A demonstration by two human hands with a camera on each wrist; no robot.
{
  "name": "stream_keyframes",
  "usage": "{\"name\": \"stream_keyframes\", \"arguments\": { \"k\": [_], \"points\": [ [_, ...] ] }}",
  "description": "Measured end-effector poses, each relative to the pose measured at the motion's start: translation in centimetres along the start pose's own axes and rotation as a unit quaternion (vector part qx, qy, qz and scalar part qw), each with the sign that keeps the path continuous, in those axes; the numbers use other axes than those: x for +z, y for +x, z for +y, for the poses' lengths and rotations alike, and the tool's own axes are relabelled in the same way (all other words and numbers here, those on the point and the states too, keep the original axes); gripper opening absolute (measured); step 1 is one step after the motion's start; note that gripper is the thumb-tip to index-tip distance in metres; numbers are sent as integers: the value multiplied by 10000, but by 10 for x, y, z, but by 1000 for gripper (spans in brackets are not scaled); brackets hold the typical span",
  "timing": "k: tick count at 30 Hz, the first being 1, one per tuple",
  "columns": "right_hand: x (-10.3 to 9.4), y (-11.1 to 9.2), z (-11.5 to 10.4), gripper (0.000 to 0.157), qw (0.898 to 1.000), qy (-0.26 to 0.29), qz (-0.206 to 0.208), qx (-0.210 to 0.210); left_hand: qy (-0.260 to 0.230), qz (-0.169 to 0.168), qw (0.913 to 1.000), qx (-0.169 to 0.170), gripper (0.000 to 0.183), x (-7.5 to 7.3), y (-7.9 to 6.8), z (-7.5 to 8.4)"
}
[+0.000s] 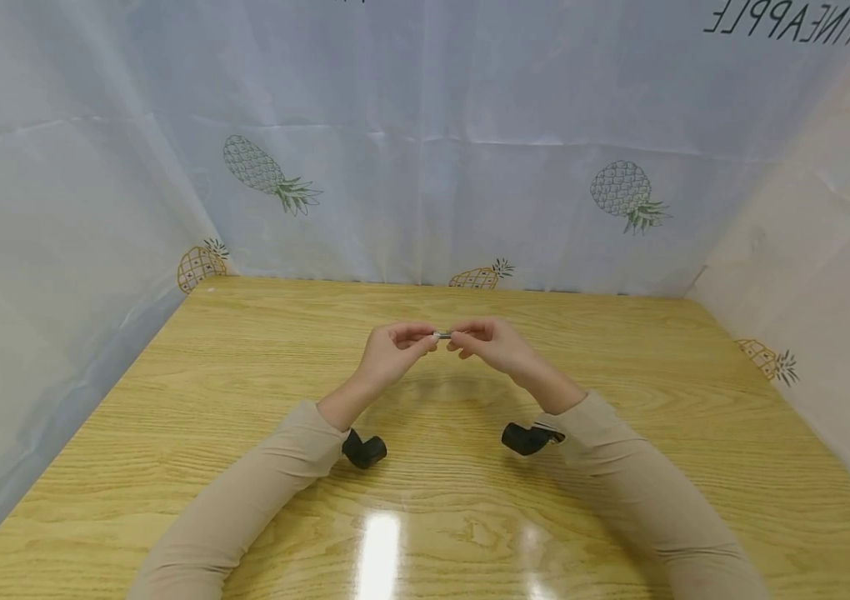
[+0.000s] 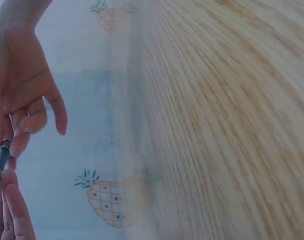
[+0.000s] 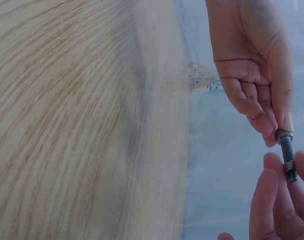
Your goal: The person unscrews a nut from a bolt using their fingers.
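Note:
Above the table, in the head view, my two hands meet fingertip to fingertip around a small metal bolt [image 1: 445, 336]. The right wrist view shows its threaded shank [image 3: 287, 149] most plainly. My left hand [image 1: 389, 354] pinches the bolt's head end [image 3: 284, 135] between thumb and fingers. At the other end, a nut [image 3: 289, 167] sits on the thread near the tip, and my right hand [image 1: 500, 346] holds it between thumb and fingers. In the left wrist view the bolt [image 2: 2, 159] spans the gap between both hands at the left edge, partly covered by fingertips.
The wood-grain table [image 1: 440, 492] lies below both hands. Black curved pieces [image 1: 365, 451] stick out at both cuffs. A pale curtain [image 1: 425, 200] printed with pineapples hangs behind the table and along both sides.

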State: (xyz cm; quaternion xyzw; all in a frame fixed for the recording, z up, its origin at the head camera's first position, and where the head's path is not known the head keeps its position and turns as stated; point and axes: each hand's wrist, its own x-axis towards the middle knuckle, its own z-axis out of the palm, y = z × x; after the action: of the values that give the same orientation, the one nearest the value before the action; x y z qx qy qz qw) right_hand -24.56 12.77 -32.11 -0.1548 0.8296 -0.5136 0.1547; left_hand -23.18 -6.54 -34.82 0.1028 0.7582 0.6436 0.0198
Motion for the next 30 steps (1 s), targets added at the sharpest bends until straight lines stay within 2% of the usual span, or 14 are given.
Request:
{"name": "stream_keyframes", "arguments": {
  "k": [6,9,14,18,23,27,30],
  "points": [
    [0,0,0,42,9998,120,49,-135,-45,-12,10000,12,29,0,0,0],
    [0,-1,-1,44,9999,138,1,-56,-42,2,10000,22,29,0,-1,1],
    [0,0,-2,39,10000,81,-50,22,-45,8,9999,90,30,0,0,0],
    [0,0,-1,31,9999,92,84,-42,-43,-6,10000,69,31,0,0,-1],
    [0,-1,-2,38,9998,146,99,-112,-126,-62,9999,-27,31,-1,0,0],
    [0,-2,-3,40,9999,157,16,32,-120,-61,9998,-110,30,-2,-2,6],
    [-1,-2,-3,37,9999,145,1,67,-27,-43,9999,-99,30,-2,-8,16]
  ]
}}
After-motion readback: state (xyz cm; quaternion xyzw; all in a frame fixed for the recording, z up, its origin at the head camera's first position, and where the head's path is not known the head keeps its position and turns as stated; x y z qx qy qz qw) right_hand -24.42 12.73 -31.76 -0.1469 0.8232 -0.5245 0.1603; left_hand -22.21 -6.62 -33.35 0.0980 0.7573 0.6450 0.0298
